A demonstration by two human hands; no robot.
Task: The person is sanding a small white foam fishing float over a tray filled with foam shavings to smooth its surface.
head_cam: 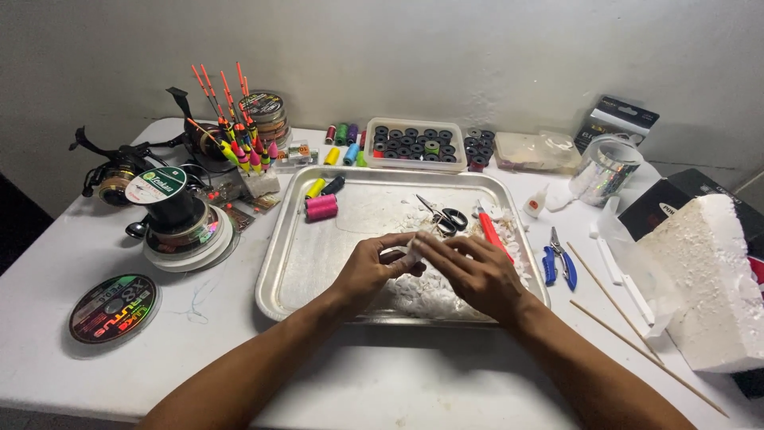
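Both my hands meet over a metal tray at the table's middle. My left hand and my right hand pinch a small white foam piece between their fingertips. White foam shavings lie in the tray under my hands. Small scissors and a red craft knife rest in the tray just beyond my fingers. Pink thread spools sit in the tray's far left part.
A big white foam block stands at right, with thin wooden sticks and blue pliers beside it. Line spools, fishing reels and coloured floats crowd the left. A bobbin box sits behind.
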